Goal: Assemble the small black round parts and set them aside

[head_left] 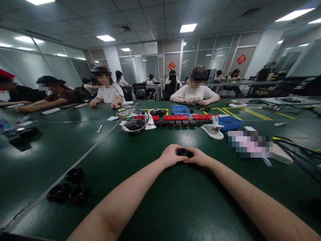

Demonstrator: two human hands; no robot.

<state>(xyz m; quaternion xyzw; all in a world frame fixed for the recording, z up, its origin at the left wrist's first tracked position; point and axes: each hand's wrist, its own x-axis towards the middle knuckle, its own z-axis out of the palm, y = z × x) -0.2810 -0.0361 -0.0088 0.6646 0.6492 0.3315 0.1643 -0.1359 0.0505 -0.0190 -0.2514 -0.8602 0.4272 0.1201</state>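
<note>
1. Head view: the left hand [171,155] and right hand [198,156] meet at mid-bench, fingers clamped together on a small black ring part [183,152], mostly hidden between them.
2. Three black rings [69,188] lie near left on the green bench [140,201].
3. Far off, a metal bowl [134,126] and blue bin [229,123]; their contents are hard to make out.

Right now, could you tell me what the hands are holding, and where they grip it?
Both hands, left and right, hold one small black round part between them, gripped at its opposite sides with the fingertips, just above the green table.
</note>
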